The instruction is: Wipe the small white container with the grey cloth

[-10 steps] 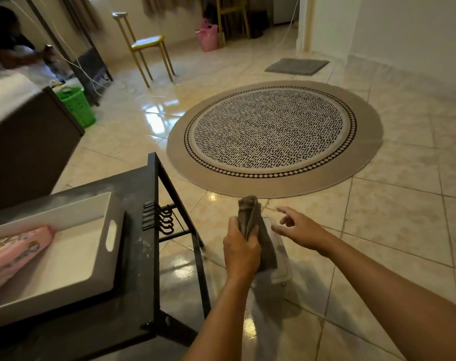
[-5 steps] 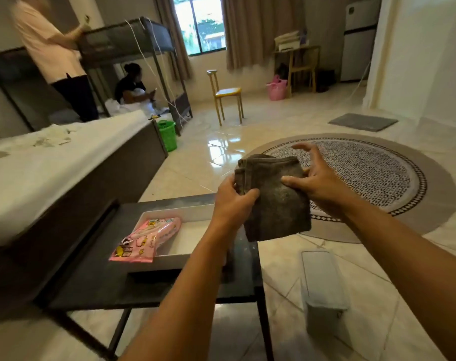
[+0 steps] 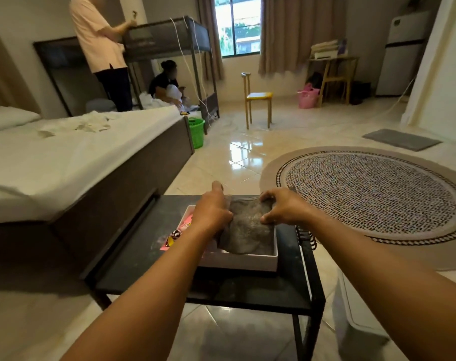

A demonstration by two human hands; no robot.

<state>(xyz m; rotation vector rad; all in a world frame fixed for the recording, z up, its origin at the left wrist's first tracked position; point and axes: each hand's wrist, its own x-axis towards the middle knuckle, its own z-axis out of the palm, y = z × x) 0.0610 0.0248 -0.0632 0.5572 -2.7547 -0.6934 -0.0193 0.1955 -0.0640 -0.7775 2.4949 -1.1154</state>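
The grey cloth [image 3: 247, 234] lies spread in the right half of a white tray [image 3: 237, 262] on a black table [image 3: 221, 289]. My left hand [image 3: 213, 212] grips the cloth's left edge and my right hand [image 3: 284, 207] pinches its far right corner. The small white container [image 3: 351, 319] stands on the tiled floor to the right of the table, below my right forearm, which hides part of it. Neither hand touches the container.
A pink packet [image 3: 172, 239] lies in the tray's left half, partly under my left arm. A bed [image 3: 73, 162] runs along the left. A round patterned rug [image 3: 372, 194] lies to the right. Two people are by the bunk bed [image 3: 167, 40], with a yellow chair [image 3: 258, 100] beyond.
My hands have carried the cloth from mid-air above the floor down into the tray on the table. The container stays on the floor to the right.
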